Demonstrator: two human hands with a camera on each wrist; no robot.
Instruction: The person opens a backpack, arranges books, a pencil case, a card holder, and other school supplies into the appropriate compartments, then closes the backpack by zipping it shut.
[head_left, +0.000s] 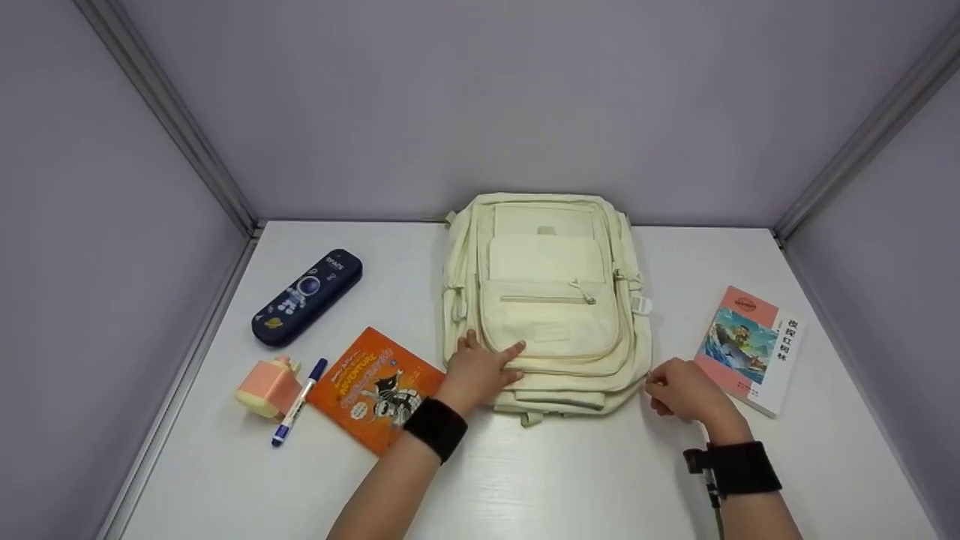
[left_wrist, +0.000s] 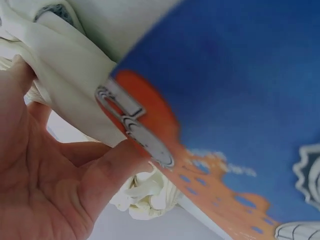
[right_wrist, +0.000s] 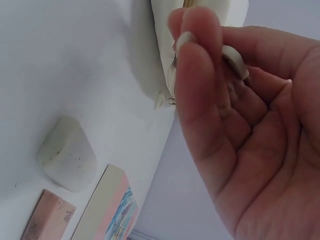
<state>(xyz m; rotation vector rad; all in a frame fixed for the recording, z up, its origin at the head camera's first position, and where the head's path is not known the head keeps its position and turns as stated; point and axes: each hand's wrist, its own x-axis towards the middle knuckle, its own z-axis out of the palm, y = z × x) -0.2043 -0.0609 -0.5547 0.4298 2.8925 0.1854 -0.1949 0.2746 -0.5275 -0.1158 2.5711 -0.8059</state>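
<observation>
A cream backpack (head_left: 547, 259) lies flat on the white table, its front pockets facing up. On its lower left front rests my left hand (head_left: 480, 371), fingers spread. At the bag's lower right corner, my right hand (head_left: 684, 390) pinches a small cream zipper pull (right_wrist: 235, 62) between thumb and fingers. The orange book (head_left: 379, 390) lies left of the bag, partly behind my left wrist. In the left wrist view, a blue and orange printed cover (left_wrist: 235, 100) stands close by my left thumb; I cannot tell whether they touch.
Far left are a navy pencil case (head_left: 307, 298), a pink and yellow object (head_left: 270, 388) and a blue-capped marker (head_left: 300, 403). A pink and white book (head_left: 750, 350) lies on the right. Near it, the right wrist view shows a pale block (right_wrist: 70, 155) and a pinkish piece (right_wrist: 49, 216).
</observation>
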